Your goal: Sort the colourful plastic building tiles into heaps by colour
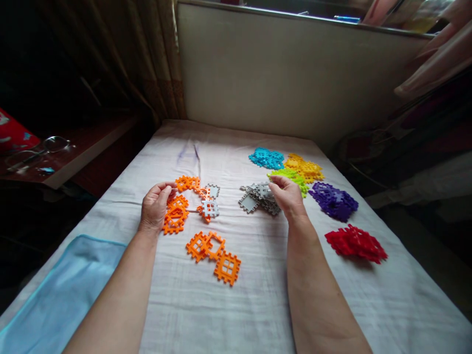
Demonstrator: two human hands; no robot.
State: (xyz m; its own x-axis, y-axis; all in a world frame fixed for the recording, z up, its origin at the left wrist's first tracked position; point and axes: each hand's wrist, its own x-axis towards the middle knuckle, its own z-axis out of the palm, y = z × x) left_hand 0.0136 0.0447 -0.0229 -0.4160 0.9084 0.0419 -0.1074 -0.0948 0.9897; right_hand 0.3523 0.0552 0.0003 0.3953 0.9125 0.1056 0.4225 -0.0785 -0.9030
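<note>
At the left, my left hand (158,205) is closed, its thumb and fingers pinching an orange piece beside several orange lattice pieces (176,215). My right hand (286,194) has its fingertips pressed together at the grey pile (261,196); a grey piece appears to be in its pinch. Between the hands, grey pieces (210,209) lie on and beside orange ones. Nearer to me are more orange pieces (227,268). Beyond my right hand lies a lime green pile (295,179), partly hidden by the fingers.
Blue (266,158), yellow (305,168), purple (334,200) and red (356,243) piles lie on the white cloth (258,305). A light blue cloth (73,295) is at the lower left. Glasses (55,144) rest on a side table (84,147); a pale panel stands behind.
</note>
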